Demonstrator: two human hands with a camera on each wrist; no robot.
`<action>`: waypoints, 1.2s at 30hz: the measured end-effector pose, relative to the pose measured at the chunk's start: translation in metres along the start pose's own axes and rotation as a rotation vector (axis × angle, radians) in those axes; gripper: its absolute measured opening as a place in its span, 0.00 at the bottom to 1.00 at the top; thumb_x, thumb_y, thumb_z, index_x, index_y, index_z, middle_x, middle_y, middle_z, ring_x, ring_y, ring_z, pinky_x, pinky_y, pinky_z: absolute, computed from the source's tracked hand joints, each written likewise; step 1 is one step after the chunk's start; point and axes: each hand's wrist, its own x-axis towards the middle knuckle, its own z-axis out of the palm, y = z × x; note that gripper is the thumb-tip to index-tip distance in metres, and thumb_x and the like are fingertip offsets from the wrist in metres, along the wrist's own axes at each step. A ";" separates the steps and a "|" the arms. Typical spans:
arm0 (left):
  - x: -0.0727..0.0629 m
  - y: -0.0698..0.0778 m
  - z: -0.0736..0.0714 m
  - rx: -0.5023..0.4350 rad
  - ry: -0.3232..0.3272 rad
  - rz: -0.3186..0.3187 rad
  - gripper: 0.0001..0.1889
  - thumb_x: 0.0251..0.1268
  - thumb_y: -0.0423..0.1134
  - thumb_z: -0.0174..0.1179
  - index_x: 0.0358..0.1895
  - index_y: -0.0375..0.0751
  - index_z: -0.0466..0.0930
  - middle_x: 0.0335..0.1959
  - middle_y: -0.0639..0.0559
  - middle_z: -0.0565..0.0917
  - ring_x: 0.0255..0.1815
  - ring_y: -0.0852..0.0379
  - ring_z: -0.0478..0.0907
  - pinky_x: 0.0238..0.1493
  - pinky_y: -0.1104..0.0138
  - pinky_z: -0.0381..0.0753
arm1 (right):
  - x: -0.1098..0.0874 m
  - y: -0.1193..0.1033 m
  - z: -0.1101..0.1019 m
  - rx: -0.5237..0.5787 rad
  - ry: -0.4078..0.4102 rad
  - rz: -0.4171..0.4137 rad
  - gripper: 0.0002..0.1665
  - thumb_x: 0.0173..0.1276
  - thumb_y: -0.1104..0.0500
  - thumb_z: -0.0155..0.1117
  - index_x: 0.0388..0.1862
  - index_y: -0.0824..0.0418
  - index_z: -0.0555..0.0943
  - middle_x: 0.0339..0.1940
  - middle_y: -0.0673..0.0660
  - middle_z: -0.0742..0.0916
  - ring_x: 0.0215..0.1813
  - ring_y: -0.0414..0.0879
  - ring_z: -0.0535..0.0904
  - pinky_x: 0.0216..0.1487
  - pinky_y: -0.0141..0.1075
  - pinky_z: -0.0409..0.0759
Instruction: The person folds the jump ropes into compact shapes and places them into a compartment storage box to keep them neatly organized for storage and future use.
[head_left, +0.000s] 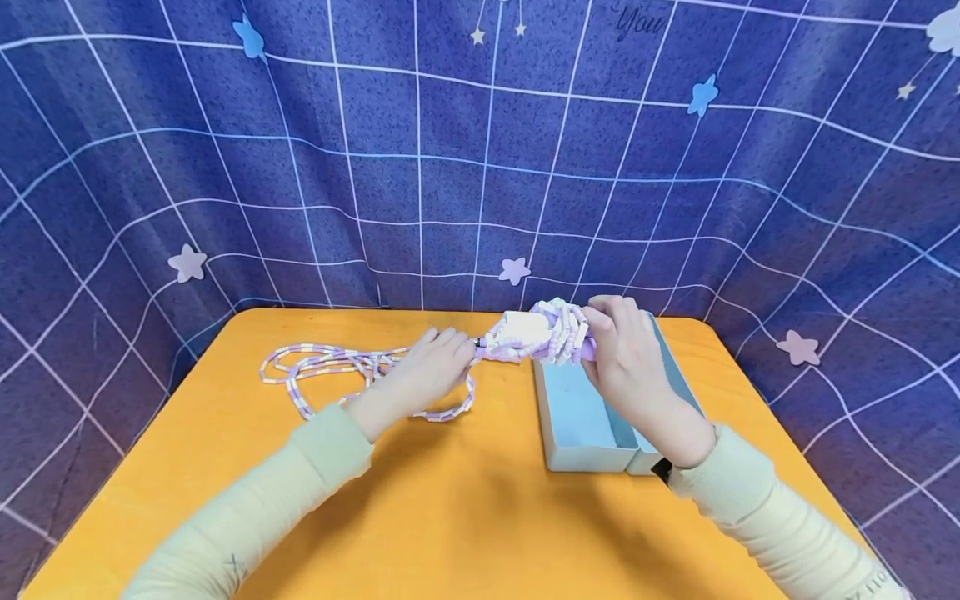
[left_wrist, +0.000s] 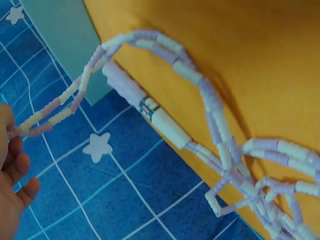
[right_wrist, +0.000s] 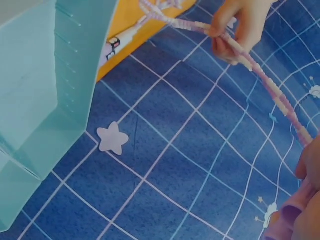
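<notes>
A purple-and-white beaded jump rope (left_wrist: 212, 92) lies partly in loose loops on the table at left. My left hand (head_left: 431, 371) pinches its doubled strand with the fingertips. In the head view, my right hand (head_left: 630, 358) grips a purple end beside a bunched part of the rope, above the blue box. The right wrist view shows a purple jump rope handle (right_wrist: 290, 212) with a hollow end in that hand, partly cut off by the frame. Another handle (left_wrist: 171, 129), purple and white with a dark printed band, lies near the table's far edge.
A light blue divided box (head_left: 588, 459) stands on the right side of the orange table (head_left: 465, 525), under my right hand. Behind the table hangs a blue curtain (head_left: 450, 192) with a white grid and stars.
</notes>
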 end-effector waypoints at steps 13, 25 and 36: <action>-0.006 0.025 -0.008 -0.035 0.013 0.084 0.07 0.52 0.39 0.59 0.34 0.45 0.72 0.36 0.52 0.75 0.38 0.51 0.72 0.38 0.61 0.69 | -0.001 0.001 0.003 -0.057 -0.014 0.138 0.21 0.58 0.68 0.61 0.50 0.65 0.67 0.40 0.66 0.75 0.35 0.61 0.70 0.26 0.45 0.61; -0.012 0.053 -0.035 -0.065 -0.045 0.145 0.11 0.52 0.38 0.63 0.39 0.44 0.74 0.37 0.53 0.79 0.41 0.54 0.74 0.38 0.65 0.70 | -0.004 0.004 0.015 -0.207 -0.100 0.195 0.22 0.56 0.68 0.61 0.49 0.62 0.67 0.38 0.64 0.75 0.33 0.60 0.70 0.23 0.45 0.60; -0.010 0.075 -0.062 -0.002 -0.057 0.211 0.06 0.65 0.35 0.52 0.43 0.44 0.73 0.39 0.54 0.73 0.41 0.55 0.69 0.38 0.66 0.66 | -0.010 0.007 0.026 -0.295 -0.164 0.223 0.11 0.69 0.64 0.45 0.49 0.59 0.70 0.39 0.63 0.75 0.35 0.59 0.68 0.28 0.49 0.61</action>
